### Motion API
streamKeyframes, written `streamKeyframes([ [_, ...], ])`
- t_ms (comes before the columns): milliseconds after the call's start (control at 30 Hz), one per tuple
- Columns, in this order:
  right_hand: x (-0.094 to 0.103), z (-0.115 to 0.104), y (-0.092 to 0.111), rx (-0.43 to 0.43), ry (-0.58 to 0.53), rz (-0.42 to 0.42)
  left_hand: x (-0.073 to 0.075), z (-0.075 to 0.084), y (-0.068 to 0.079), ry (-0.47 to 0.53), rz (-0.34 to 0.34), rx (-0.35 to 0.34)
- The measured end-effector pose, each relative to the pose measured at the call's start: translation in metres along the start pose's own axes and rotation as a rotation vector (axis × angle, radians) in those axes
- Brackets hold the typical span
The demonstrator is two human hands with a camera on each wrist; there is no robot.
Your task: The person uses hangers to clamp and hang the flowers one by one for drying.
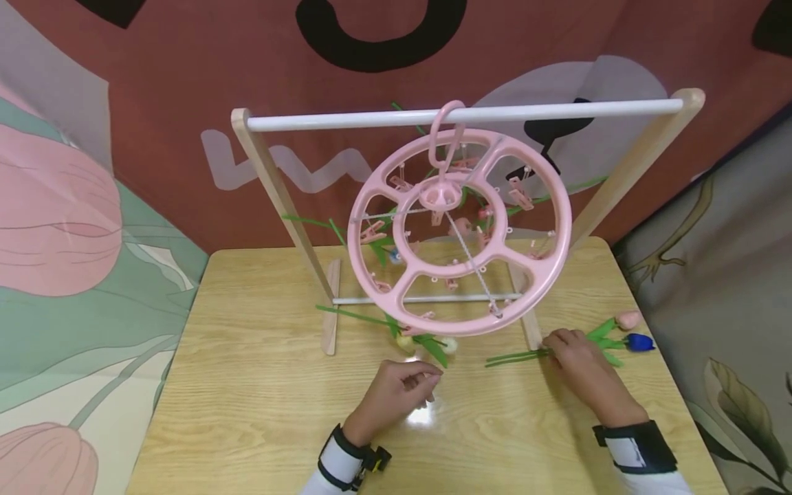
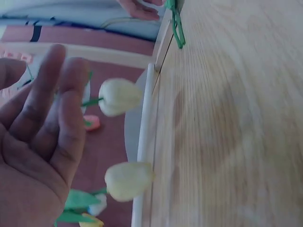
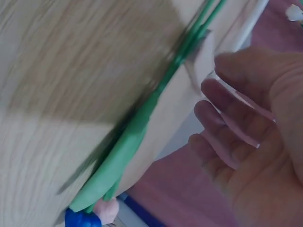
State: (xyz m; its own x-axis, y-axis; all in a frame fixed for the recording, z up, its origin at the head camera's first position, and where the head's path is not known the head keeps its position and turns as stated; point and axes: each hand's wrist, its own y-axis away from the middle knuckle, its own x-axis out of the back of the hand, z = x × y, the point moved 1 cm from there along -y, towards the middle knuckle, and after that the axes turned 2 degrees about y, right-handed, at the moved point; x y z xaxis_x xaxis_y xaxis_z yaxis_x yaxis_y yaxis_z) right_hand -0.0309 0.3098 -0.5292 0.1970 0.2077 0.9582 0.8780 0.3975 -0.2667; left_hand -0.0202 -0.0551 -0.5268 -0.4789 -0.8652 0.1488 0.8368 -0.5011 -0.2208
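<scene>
My left hand point(image 1: 396, 395) hovers over the front of the table, its fingers loosely bent and holding nothing. Just beyond it, pale yellow and white artificial tulips point(image 1: 447, 345) hang under a pink round clip hanger point(image 1: 544, 275). The left wrist view shows two cream tulip heads point(image 2: 120, 97) beside the fingers. On the table's right side lie a blue tulip point(image 1: 639, 342) and a pink tulip point(image 1: 628, 320), stems together. My right hand point(image 1: 584, 371) is over those stems point(image 3: 177, 61); in the right wrist view its relaxed fingers stand apart from them.
A wooden stand with a white top bar point(image 1: 340, 119) carries the hanger by its hook. Small pink clips point(image 1: 521, 196) dangle from the ring, several with green-stemmed flowers. The stand's feet point(image 1: 331, 330) rest on the wooden table point(image 1: 247, 412). Printed cloth hangs behind.
</scene>
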Motion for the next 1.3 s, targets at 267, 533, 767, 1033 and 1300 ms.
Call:
streamKeyframes([
  [267,-0.017,0.006,0.004,0.050,0.057,-0.018,-0.019,0.000,-0.014,-0.141,-0.096,0.024],
  [533,-0.025,0.010,0.006,0.060,0.062,-0.045,-0.033,-0.009,-0.029,-0.290,-0.145,-0.010],
  [767,-0.026,0.013,0.005,0.073,0.049,-0.035,-0.044,-0.019,-0.038,-0.360,-0.157,-0.040],
  [1033,-0.022,0.015,0.001,0.017,-0.015,-0.130,-0.056,-0.021,-0.042,-0.416,-0.181,-0.041],
  [1300,-0.015,0.014,0.001,0.052,-0.006,-0.118,-0.066,-0.014,-0.046,-0.478,-0.148,-0.071],
])
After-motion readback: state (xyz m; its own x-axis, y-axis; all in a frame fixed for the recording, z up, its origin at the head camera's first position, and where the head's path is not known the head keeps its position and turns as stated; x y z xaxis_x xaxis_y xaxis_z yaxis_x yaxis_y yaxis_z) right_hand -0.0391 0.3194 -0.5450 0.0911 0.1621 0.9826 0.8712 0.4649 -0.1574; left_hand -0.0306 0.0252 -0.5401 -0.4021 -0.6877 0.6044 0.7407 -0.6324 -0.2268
